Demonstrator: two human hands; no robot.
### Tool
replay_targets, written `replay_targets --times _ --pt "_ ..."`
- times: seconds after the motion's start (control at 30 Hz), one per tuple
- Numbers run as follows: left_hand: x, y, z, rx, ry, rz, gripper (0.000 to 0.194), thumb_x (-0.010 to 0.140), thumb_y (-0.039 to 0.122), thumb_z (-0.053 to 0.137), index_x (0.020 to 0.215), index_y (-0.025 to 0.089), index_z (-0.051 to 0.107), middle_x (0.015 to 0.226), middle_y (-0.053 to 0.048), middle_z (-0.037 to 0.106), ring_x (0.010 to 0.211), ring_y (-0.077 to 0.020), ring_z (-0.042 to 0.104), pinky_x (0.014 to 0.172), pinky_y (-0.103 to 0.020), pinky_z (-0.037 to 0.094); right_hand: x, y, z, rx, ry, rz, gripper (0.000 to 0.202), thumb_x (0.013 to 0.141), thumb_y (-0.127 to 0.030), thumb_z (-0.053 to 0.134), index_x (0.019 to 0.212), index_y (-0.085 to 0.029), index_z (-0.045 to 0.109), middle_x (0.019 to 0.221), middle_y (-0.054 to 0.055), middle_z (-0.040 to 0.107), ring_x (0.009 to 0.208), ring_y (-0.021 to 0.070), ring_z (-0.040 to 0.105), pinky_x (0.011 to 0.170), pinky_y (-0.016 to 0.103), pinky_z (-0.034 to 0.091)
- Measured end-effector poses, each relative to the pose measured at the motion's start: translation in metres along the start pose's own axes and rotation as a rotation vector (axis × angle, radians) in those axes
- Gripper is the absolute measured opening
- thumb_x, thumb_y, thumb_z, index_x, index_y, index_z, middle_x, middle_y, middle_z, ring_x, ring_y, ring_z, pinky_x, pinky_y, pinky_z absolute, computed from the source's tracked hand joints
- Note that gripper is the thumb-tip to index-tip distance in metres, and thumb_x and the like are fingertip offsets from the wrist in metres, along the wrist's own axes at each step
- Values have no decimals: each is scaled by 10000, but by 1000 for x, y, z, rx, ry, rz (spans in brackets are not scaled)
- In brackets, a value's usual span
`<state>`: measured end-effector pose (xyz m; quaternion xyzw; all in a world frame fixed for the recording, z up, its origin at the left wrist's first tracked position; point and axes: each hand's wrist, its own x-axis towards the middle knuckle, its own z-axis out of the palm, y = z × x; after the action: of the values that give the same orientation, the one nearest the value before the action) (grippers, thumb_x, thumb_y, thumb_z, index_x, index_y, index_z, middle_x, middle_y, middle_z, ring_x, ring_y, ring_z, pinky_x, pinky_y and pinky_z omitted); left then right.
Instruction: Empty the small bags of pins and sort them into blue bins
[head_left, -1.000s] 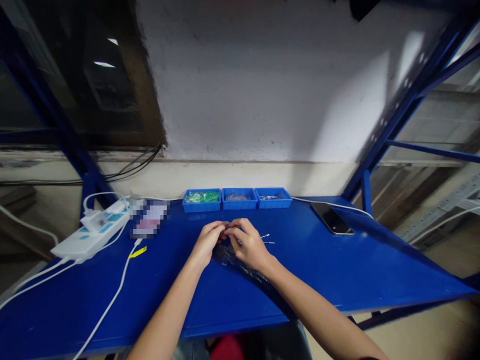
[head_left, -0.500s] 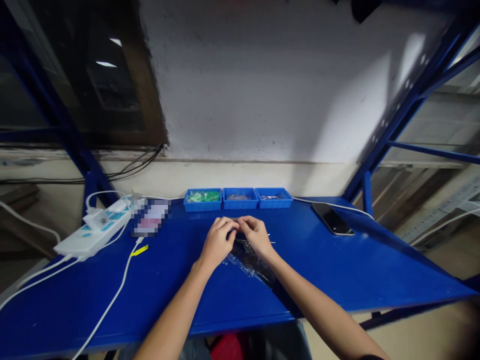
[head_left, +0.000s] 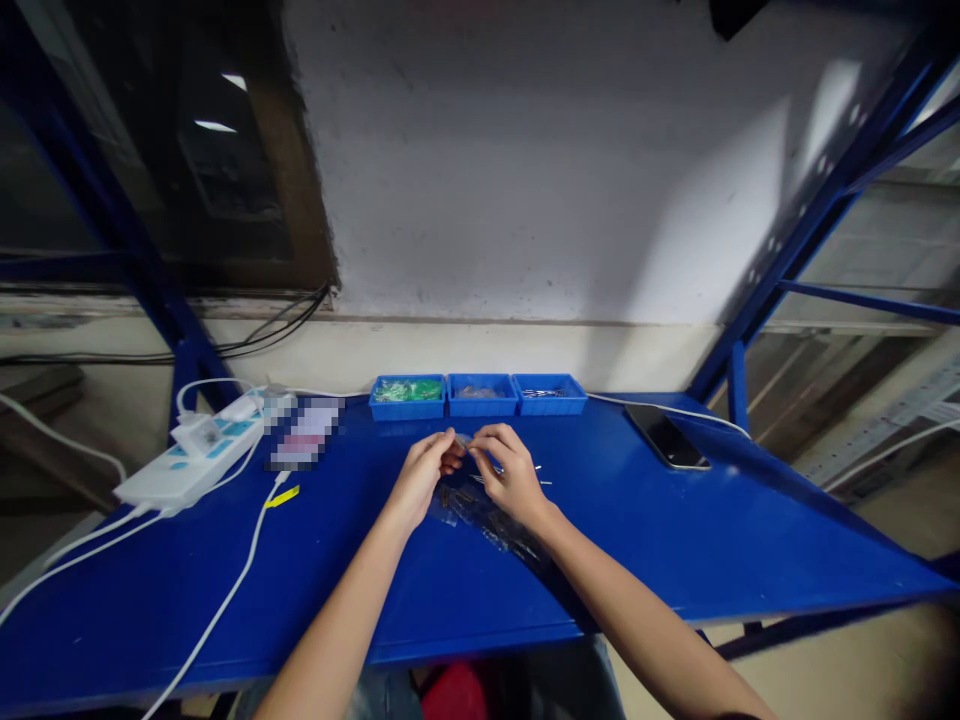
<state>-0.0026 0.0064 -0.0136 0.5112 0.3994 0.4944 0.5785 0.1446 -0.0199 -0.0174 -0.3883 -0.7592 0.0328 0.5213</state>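
Over the middle of the blue table, my left hand and my right hand meet at the fingertips. Both are closed in a pinch around a small, clear-looking piece, possibly a little plastic bag; it is too small to name surely. Beneath the hands lie several small clear plastic bags with dark, thin contents. A few thin metal rods stick out on the table beside my right hand, partly hidden by it.
Behind the hands, three blue trays stand in a row, holding green packets, clear pieces and metal parts. A black phone lies to the right. On the left are a white power strip, white cables and a yellow tag.
My left hand has turned and opened slightly away from my right, showing the small piece between the fingertips. More of the plastic bags below is visible.
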Motion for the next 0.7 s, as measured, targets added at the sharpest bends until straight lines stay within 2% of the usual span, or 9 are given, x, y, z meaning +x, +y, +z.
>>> replay_targets --times 0.1,0.2,0.3,0.4,0.47,0.53,0.6,0.7 --pt "-2 1 -1 227 96 160 308 779 444 535 804 148 615 720 -39 635 650 -149 577 612 -237 424 0 -1 3 -61 7 89 170 865 -277 507 852 -207 661 886 77 571 852 204 524 807 363 415" --pt "-6 2 1 566 177 416 241 833 372 495 850 182 642 812 -44 661 733 -165 600 698 -259 450 3 -1 4 135 9 390 323 870 -417 480 734 -182 654 779 51 588 782 187 537 772 329 414" --pt "-8 -1 4 749 102 575 204 856 305 483 910 217 659 937 -48 655 868 -175 605 794 -266 455 7 4 5 462 -10 658 472 869 -524 402 624 -163 584 630 22 571 642 154 536 634 266 411" --pt "-9 -5 6 827 40 620 194 842 240 497 943 230 662 996 -51 622 952 -177 584 873 -277 439 7 9 7 548 5 704 414 831 -493 461 581 -169 526 547 -1 529 544 131 501 555 243 387" --pt "-9 -7 7 829 38 603 198 823 221 509 947 231 663 1007 -53 600 950 -174 576 850 -273 449 6 11 8 529 26 689 327 808 -433 503 622 -167 544 562 -3 542 547 131 507 561 241 396" --pt "-8 -6 8 774 50 532 189 810 260 530 936 222 666 997 -57 593 891 -172 579 761 -262 467 4 10 9 473 51 645 244 802 -381 521 718 -163 590 642 12 592 597 141 533 597 248 415" --pt "-7 -5 8 642 46 404 228 812 356 534 904 198 671 963 -67 616 844 -175 583 694 -254 462 2 8 8 340 51 524 199 821 -322 504 842 -168 629 757 33 635 655 150 554 633 256 430" --pt "-4 -3 5 348 31 124 461 824 542 447 851 141 674 891 -93 664 774 -174 598 632 -245 441 -1 6 5 99 -13 277 245 845 -202 452 996 -190 644 847 49 637 734 162 569 688 269 444"
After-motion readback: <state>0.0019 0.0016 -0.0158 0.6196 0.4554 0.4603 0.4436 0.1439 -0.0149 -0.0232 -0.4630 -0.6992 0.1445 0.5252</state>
